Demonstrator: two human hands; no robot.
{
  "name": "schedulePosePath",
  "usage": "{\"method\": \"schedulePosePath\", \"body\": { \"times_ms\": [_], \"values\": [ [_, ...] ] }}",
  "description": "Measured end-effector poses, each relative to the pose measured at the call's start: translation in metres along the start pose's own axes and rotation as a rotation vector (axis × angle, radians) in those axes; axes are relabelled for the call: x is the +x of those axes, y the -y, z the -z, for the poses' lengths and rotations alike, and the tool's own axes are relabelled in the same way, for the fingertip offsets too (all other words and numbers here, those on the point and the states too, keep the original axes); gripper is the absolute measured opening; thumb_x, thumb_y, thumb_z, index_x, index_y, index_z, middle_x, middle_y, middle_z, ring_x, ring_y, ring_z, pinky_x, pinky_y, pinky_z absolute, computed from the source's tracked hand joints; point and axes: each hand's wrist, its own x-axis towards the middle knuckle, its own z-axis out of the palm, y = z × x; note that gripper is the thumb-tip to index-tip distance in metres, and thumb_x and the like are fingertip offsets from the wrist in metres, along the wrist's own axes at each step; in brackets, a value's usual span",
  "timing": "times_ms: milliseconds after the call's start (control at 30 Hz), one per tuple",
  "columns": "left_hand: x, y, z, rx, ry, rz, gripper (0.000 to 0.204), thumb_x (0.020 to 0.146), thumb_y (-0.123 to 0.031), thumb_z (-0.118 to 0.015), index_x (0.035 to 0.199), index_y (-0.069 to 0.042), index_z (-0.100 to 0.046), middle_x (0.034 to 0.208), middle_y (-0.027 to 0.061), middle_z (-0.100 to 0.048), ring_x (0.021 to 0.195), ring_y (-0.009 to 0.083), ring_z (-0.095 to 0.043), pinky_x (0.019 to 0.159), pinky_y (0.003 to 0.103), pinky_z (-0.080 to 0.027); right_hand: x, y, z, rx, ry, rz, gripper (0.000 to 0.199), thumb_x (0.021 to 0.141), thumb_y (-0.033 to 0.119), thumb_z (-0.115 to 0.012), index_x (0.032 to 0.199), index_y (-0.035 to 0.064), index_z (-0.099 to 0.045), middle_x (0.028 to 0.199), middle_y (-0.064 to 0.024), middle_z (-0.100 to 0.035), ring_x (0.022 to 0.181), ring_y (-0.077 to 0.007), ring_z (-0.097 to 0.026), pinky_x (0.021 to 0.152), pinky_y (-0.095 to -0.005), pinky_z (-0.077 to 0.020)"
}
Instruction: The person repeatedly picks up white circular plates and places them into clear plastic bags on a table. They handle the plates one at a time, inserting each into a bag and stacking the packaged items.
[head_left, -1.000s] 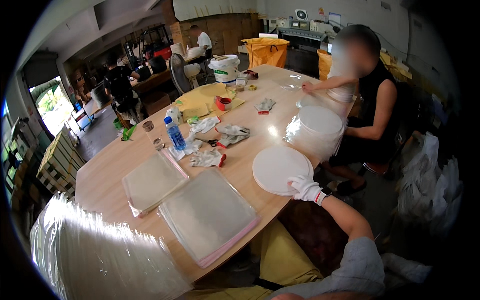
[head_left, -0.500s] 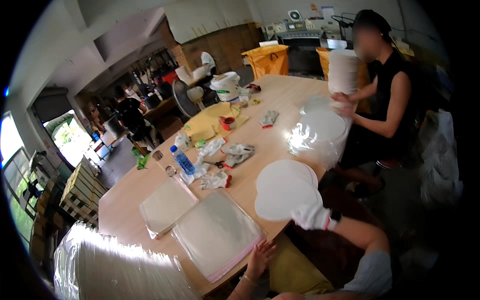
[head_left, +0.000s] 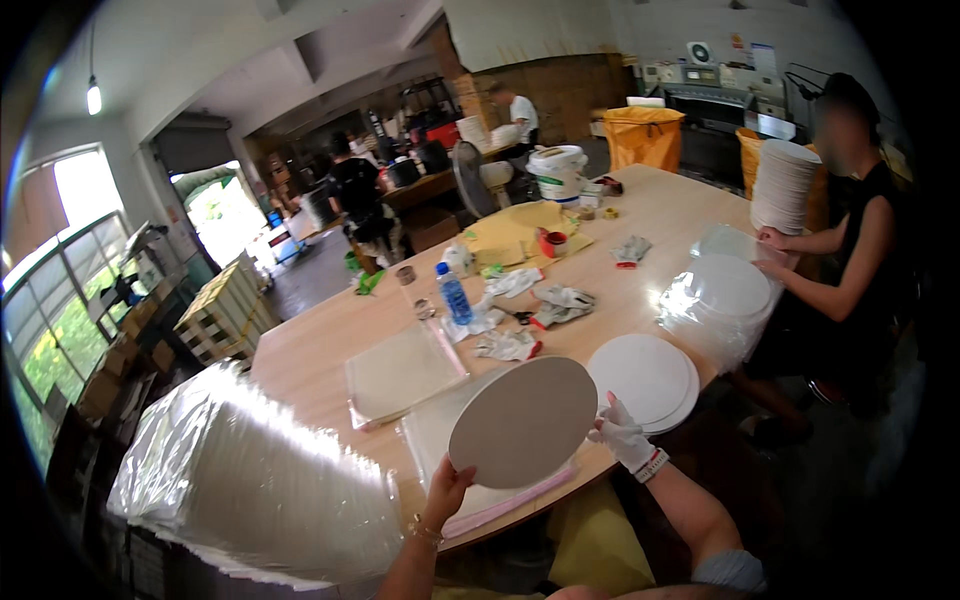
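Here, pinching a tilted disc (head_left: 524, 422) in the left hand (head_left: 446, 492), beside a gloved right hand (head_left: 625, 442) of unclear grip, possibly risking a drop through scant edge contact.

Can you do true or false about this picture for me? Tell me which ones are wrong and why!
1. The left hand holds a round disc. True.
2. The right hand is bare. False: it wears a white glove.
3. A bottle with a blue label is on the table. True.
4. The bucket on the table is black. False: it is mostly white.
5. The tall stack of round pieces is on the floor. False: it stands on the table.
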Motion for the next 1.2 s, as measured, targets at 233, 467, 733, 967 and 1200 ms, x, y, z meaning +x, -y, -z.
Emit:
{"method": "schedulePosePath", "body": {
  "times_ms": [233, 467, 733, 967, 1200],
  "values": [
    [0.0, 0.099, 0.025, -0.233, -0.31, -0.125, 0.043, 0.08, 0.005, -0.06, 0.116, -0.002, -0.039, 0.109, 0.0099, -0.053, 0.106, 0.0184, -0.049, 0.091, 0.031, -0.041, 0.022, -0.054, -0.048, -0.755, 0.04, 0.059, 0.043, 0.079, 0.004, -0.052, 0.12, 0.0011, -0.041, 0.085, -0.0051, -0.055, 0.076, -0.0121, -0.053, 0.065, -0.0257, -0.0442],
    [0.014, 0.118, 0.027, -0.011, -0.485, -0.225, 0.039, 0.081, 0.001, -0.055, 0.115, 0.001, -0.036, 0.104, 0.0136, -0.051, 0.098, 0.0204, -0.051, 0.085, 0.031, -0.042, 0.04, -0.048, -0.05, -0.864, 0.217, 0.214, 0.018, 0.083, 0.006, -0.052, 0.1, 0.0029, -0.05, 0.077, -0.0072, -0.056, 0.071, -0.0194, -0.056, 0.065, -0.0311, -0.0452],
    [0.015, 0.105, 0.042, 0.02, -0.417, -0.208, 0.047, 0.081, -0.001, -0.053, 0.124, 0.002, -0.032, 0.106, 0.0122, -0.05, 0.101, 0.0204, -0.049, 0.085, 0.032, -0.043, 0.048, -0.028, -0.036, -1.293, 0.414, 0.385, 0.014, 0.084, 0.012, -0.057, 0.096, 0.0057, -0.051, 0.081, -0.0178, -0.062, 0.073, -0.0372, -0.06, 0.062, -0.0419, -0.0476],
    [-0.001, 0.07, 0.036, 0.421, -0.122, -0.095, 0.067, 0.075, 0.001, -0.053, 0.136, -0.006, -0.027, 0.139, 0.0188, -0.027, 0.11, 0.0337, -0.05, 0.091, 0.038, -0.042, -0.045, 0.039, -0.004, -0.899, 0.079, 0.018, 0.022, 0.089, 0.011, -0.048, 0.107, 0.0003, -0.053, 0.078, -0.0081, -0.062, 0.072, -0.02, -0.06, 0.065, -0.0296, -0.0494],
    [0.02, 0.121, -0.009, 1.474, 0.0, -0.073, 0.015, 0.079, -0.016, -0.053, 0.088, -0.004, -0.058, 0.092, 0.0144, -0.056, 0.081, 0.0306, -0.057, 0.072, 0.04, -0.046, -0.15, 0.068, -0.004, -0.154, -0.036, -0.435, 0.033, 0.086, 0.019, -0.052, 0.111, -0.0017, -0.048, 0.071, -0.0065, -0.058, 0.046, -0.0116, -0.05, 0.038, -0.0241, -0.0401]
  ]
}}
